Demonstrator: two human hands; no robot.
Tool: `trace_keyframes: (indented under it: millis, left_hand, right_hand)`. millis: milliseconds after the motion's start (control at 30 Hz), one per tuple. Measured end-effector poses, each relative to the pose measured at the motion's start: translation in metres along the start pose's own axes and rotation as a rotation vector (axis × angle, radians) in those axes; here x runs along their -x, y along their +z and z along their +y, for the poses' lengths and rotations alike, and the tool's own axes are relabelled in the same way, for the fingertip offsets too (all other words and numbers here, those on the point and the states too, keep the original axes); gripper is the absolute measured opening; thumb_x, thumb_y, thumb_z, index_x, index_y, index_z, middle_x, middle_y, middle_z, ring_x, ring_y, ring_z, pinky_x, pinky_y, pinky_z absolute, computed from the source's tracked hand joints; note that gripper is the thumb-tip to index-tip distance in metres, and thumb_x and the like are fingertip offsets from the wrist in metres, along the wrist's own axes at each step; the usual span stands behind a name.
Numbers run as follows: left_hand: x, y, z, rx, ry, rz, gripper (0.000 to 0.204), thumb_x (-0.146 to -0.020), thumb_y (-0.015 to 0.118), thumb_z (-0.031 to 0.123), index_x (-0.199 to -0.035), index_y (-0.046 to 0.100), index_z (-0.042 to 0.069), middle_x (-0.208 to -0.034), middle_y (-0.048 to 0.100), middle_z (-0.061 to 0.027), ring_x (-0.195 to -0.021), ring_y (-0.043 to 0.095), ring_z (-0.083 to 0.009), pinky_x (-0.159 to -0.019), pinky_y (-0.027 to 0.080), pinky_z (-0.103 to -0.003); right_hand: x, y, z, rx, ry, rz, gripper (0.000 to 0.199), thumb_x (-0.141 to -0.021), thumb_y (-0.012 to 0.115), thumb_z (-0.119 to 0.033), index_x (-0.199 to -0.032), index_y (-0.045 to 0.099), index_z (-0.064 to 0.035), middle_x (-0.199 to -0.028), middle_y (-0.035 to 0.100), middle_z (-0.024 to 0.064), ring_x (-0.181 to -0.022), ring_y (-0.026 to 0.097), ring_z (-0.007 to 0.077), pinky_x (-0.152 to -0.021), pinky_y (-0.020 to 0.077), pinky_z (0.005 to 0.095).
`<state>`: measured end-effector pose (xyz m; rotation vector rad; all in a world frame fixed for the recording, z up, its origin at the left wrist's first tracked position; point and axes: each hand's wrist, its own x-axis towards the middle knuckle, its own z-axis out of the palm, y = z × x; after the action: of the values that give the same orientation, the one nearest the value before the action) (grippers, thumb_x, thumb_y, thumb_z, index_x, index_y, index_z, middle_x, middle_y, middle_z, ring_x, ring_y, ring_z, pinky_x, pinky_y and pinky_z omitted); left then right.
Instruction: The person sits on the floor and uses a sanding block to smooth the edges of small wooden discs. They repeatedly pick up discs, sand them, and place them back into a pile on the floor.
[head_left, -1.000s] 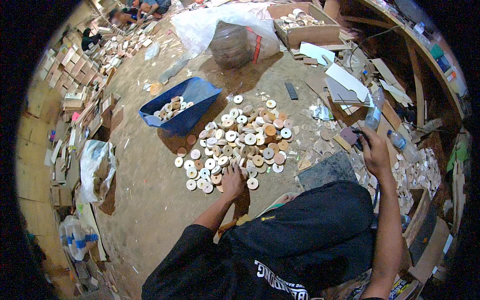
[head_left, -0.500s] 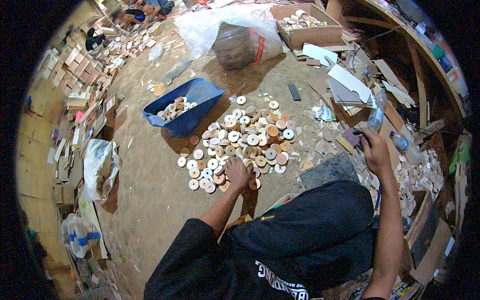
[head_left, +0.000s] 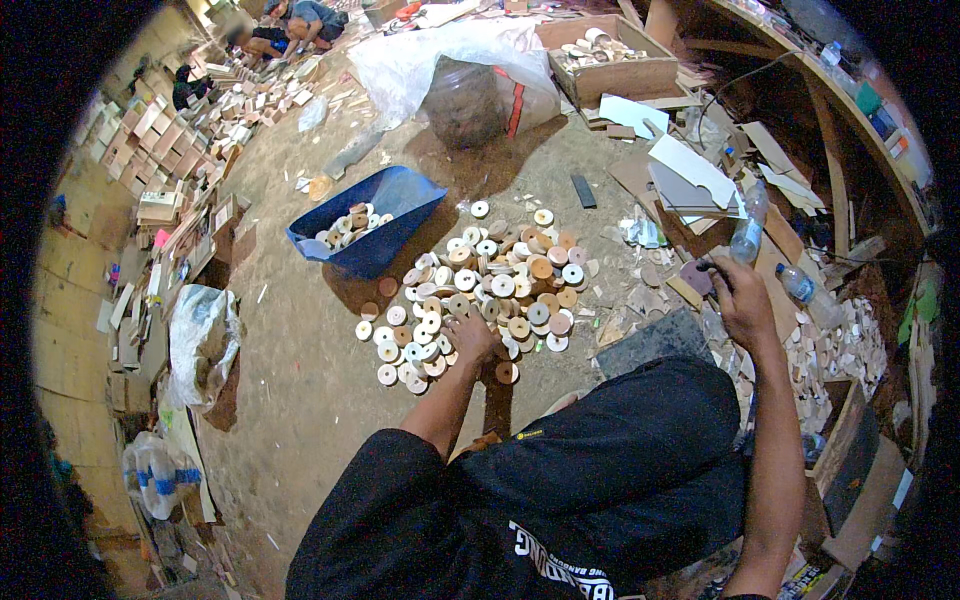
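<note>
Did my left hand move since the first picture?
Yes, a little: the left hand has gone forward over the pile of discs, closer to the dark bar on the ground.

Discs point(head_left: 497, 283), cream to brown, many centre-holed: loose heap on floor point(head_left: 300, 400), some flat, some on edge. Mauve piece point(head_left: 691, 277), one: at right hand point(head_left: 745, 305).

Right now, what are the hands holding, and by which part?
The right hand seems to pinch a round, dull-purple disc by its right edge. The left hand touches pale, round wooden discs; any hold is hidden.
</note>
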<state>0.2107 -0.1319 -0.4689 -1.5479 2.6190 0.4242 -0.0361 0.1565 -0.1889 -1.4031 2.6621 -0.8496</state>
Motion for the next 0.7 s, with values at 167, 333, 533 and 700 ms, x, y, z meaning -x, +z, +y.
trace_keyframes:
  millis: [167,333,533,700]
  left_hand:
    - [0.012,0.014,-0.008,-0.079,0.177,0.002,0.077,-0.071,0.074,0.034,-0.132,0.037,0.006,-0.124,0.045,-0.0254,-0.115,0.046,-0.0471,-0.097,0.028,-0.065]
    - [0.017,0.009,-0.025,-0.087,0.392,0.105,0.072,-0.074,0.07,0.038,-0.131,0.04,0.006,-0.117,0.05,-0.0248,-0.099,0.056,-0.0417,-0.096,0.036,-0.055]
    - [-0.006,-0.003,-0.039,-0.118,0.403,-0.148,0.073,-0.073,0.07,0.041,-0.135,0.041,0.014,-0.117,0.05,-0.0243,-0.102,0.056,-0.0407,-0.093,0.038,-0.052]
    - [-0.022,0.009,-0.045,-0.163,0.505,-0.104,0.074,-0.071,0.073,0.039,-0.135,0.041,0.02,-0.117,0.05,-0.0237,-0.097,0.059,-0.0423,-0.09,0.043,-0.053]
  right_hand:
    - [0.001,0.0,-0.001,0.023,0.042,-0.021,0.021,-0.089,0.053,-0.012,-0.103,0.062,-0.0007,-0.091,0.066,0.0208,-0.086,0.062,0.0377,-0.077,0.0473,0.0435]
    - [0.002,-0.002,-0.001,0.048,0.047,-0.024,0.021,-0.088,0.053,-0.013,-0.104,0.062,-0.0012,-0.092,0.066,0.0207,-0.086,0.062,0.0381,-0.078,0.0471,0.0447]
    - [0.001,-0.001,-0.002,0.021,0.006,-0.039,0.022,-0.089,0.052,-0.011,-0.105,0.062,-0.0013,-0.094,0.067,0.0199,-0.088,0.063,0.0363,-0.079,0.0482,0.0421]
    - [-0.001,0.0,-0.003,-0.028,0.076,-0.087,0.023,-0.09,0.051,-0.012,-0.108,0.062,-0.0021,-0.096,0.067,0.0185,-0.089,0.064,0.0345,-0.08,0.0488,0.0407]
